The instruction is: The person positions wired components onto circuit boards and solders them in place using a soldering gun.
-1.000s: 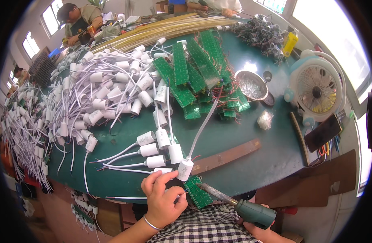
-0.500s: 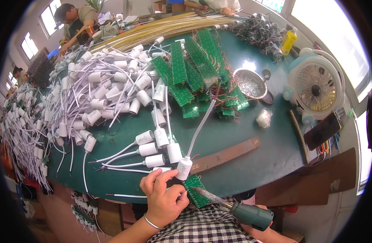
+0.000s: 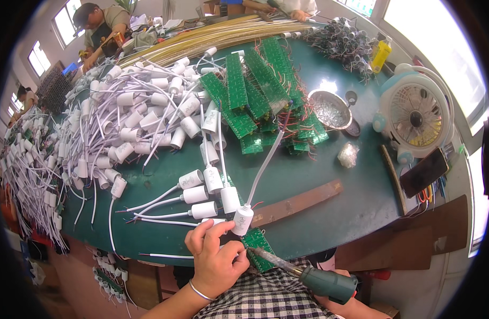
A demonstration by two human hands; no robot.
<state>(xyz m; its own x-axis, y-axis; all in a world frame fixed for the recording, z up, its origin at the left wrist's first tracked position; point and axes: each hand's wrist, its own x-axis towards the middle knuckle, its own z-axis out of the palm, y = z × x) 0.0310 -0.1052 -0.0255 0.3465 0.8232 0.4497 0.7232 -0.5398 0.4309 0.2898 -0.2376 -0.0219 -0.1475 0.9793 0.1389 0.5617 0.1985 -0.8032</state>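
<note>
Green-handled soldering iron [image 3: 327, 282] meeting the outline of a small green circuit board [image 3: 254, 239]

We look down on a dark green table [image 3: 308, 173]. The circuit board lies at its near edge, in front of the checked clothing [image 3: 244, 304]. The right hand [image 3: 337, 304], partly hidden, grips the iron by its handle; we cannot tell whether the tip touches the board or sits just above it. The left hand [image 3: 218, 266] is bent, thumb and index finger drawn together beside the board, and we cannot tell what, if anything, they pinch. Another of its fingers reaches the side of a white cap [image 3: 243, 220], which stands just beyond the board with its pale cable [image 3: 263, 170] rising behind. To the left we note a row of similar caps [image 3: 194, 194] with cables pointing left, and farther off a large heap of caps and cables [image 3: 148, 117]. Beyond the cap we find stacked green boards [image 3: 236, 82]; to the right, a brown bar [image 3: 297, 203], a metal bowl [image 3: 335, 127] and a round fan [image 3: 416, 111]
</note>
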